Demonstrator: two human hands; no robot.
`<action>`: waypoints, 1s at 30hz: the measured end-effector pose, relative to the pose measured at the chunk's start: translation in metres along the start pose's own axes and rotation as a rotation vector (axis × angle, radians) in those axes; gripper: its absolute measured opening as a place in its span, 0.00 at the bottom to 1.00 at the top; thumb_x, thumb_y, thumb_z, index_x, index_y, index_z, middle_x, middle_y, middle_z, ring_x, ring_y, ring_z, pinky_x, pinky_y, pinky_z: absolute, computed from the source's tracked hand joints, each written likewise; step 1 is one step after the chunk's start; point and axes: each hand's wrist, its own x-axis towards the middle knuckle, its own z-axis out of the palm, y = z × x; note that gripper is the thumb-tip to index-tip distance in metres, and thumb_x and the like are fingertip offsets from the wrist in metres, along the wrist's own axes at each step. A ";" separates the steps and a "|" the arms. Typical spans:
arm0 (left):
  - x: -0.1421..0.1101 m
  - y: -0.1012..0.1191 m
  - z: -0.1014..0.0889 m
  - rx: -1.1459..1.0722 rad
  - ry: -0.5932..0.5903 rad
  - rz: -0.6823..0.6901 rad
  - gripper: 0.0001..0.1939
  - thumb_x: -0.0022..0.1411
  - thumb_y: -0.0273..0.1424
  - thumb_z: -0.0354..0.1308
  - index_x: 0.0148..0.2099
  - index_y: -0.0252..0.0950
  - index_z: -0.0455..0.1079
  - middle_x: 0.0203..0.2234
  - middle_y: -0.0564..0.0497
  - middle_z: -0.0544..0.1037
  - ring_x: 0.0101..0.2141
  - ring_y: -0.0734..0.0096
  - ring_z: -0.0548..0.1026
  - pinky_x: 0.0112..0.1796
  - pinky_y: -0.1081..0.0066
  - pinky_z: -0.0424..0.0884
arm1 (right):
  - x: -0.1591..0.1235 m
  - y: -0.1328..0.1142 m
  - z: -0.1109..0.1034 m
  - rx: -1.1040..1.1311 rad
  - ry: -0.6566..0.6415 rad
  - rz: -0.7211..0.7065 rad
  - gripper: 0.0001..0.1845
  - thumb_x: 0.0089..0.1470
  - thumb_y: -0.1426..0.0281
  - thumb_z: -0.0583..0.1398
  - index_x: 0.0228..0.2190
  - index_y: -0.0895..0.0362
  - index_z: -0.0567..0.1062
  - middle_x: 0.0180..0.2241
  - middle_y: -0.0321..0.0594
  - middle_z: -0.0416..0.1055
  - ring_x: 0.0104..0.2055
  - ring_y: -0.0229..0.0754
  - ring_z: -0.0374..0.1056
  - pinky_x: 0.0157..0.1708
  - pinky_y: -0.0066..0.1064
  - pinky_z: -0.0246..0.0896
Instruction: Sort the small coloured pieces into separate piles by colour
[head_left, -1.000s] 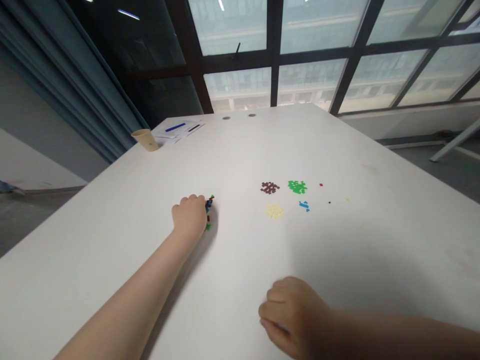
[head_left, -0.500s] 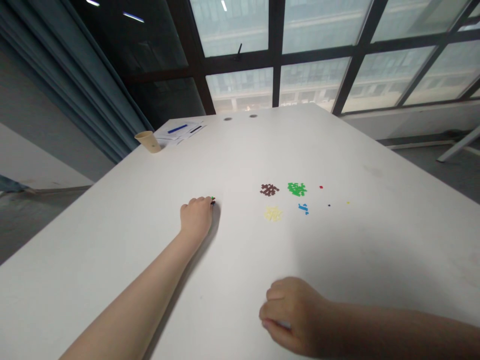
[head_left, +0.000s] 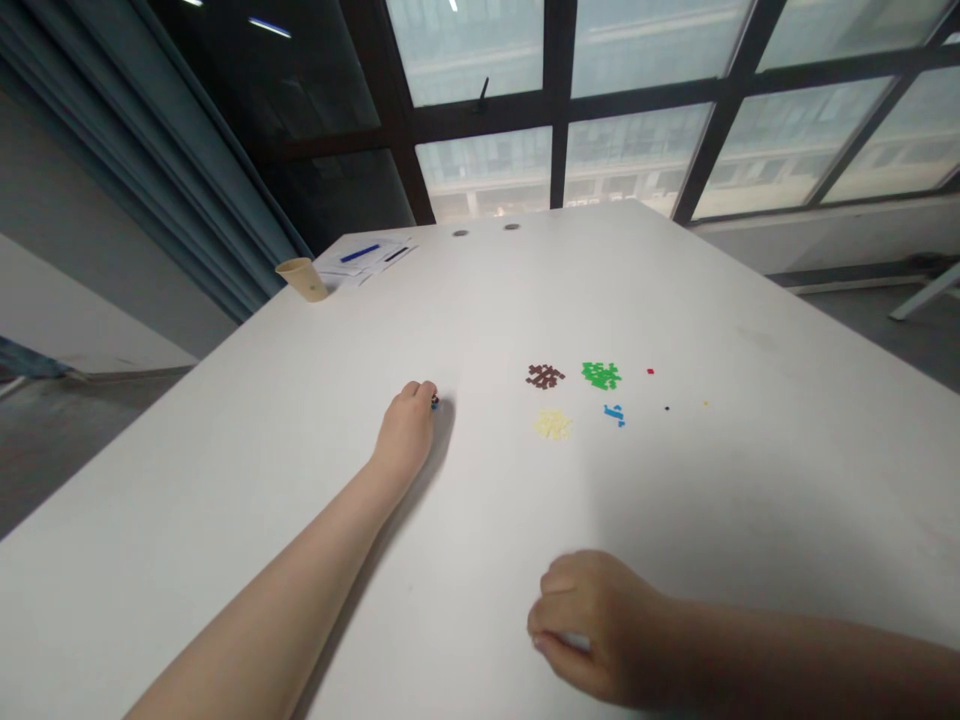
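My left hand (head_left: 407, 422) is closed over the white table, left of the coloured heaps. At its fingertips some tiny dark and blue pieces (head_left: 435, 402) show; the fingers hide the rest. Nearer to me, my right hand (head_left: 600, 622) is curled, thumb against the fingers, and whatever it may hold is hidden. Small flat pieces lie sorted by colour beyond the hands: a brown heap (head_left: 544, 376), a green heap (head_left: 601, 375), a pale yellow heap (head_left: 553, 424) and several blue pieces (head_left: 614, 414).
Right of the heaps lie a single red piece (head_left: 650, 371), a black one (head_left: 667, 408) and a yellow one (head_left: 706, 403). A paper cup (head_left: 304, 281) stands by the table's left edge, beside papers (head_left: 375, 262) with a blue pen (head_left: 360, 253).
My left hand has shifted slightly and turned; green and black showed at its fingertips before, dark and blue show now. The right hand stays closed. The whole view has moved a little.
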 end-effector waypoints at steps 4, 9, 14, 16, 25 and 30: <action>0.000 -0.002 0.000 -0.091 0.021 0.027 0.13 0.55 0.22 0.41 0.36 0.32 0.66 0.31 0.43 0.71 0.33 0.64 0.69 0.35 0.66 0.65 | 0.000 0.000 -0.001 -0.008 0.000 0.005 0.08 0.51 0.71 0.51 0.22 0.55 0.65 0.19 0.33 0.60 0.22 0.34 0.51 0.25 0.29 0.42; 0.000 0.003 -0.003 -0.276 0.056 0.055 0.11 0.53 0.22 0.43 0.37 0.34 0.65 0.31 0.45 0.72 0.35 0.65 0.69 0.38 0.65 0.65 | 0.001 0.001 -0.001 -0.006 0.010 0.007 0.09 0.51 0.71 0.51 0.21 0.55 0.65 0.19 0.34 0.61 0.23 0.34 0.52 0.25 0.28 0.43; -0.013 0.034 -0.011 -0.855 -0.104 0.014 0.08 0.52 0.28 0.53 0.38 0.36 0.61 0.29 0.50 0.73 0.32 0.71 0.73 0.36 0.69 0.68 | 0.003 0.001 -0.002 0.000 0.026 0.008 0.09 0.51 0.72 0.50 0.23 0.55 0.67 0.20 0.33 0.62 0.23 0.34 0.54 0.25 0.27 0.45; -0.024 0.053 -0.016 -1.118 -0.185 0.020 0.11 0.52 0.29 0.56 0.38 0.36 0.59 0.28 0.51 0.74 0.32 0.71 0.73 0.36 0.69 0.69 | 0.004 0.000 -0.004 -0.008 0.036 0.016 0.09 0.51 0.72 0.51 0.23 0.56 0.68 0.19 0.33 0.62 0.23 0.34 0.54 0.25 0.27 0.45; -0.075 0.115 -0.016 -1.307 -0.213 0.103 0.09 0.51 0.28 0.60 0.33 0.36 0.60 0.27 0.53 0.73 0.30 0.74 0.72 0.35 0.71 0.69 | 0.008 -0.001 -0.009 -0.003 0.051 0.002 0.09 0.51 0.72 0.51 0.22 0.56 0.69 0.19 0.32 0.61 0.22 0.33 0.55 0.26 0.26 0.47; -0.084 0.118 -0.006 -1.373 -0.065 0.040 0.09 0.52 0.26 0.59 0.34 0.36 0.61 0.27 0.52 0.73 0.30 0.75 0.73 0.34 0.72 0.70 | 0.007 0.000 -0.007 0.002 0.059 -0.009 0.09 0.51 0.72 0.51 0.22 0.56 0.68 0.19 0.31 0.62 0.22 0.33 0.55 0.26 0.25 0.47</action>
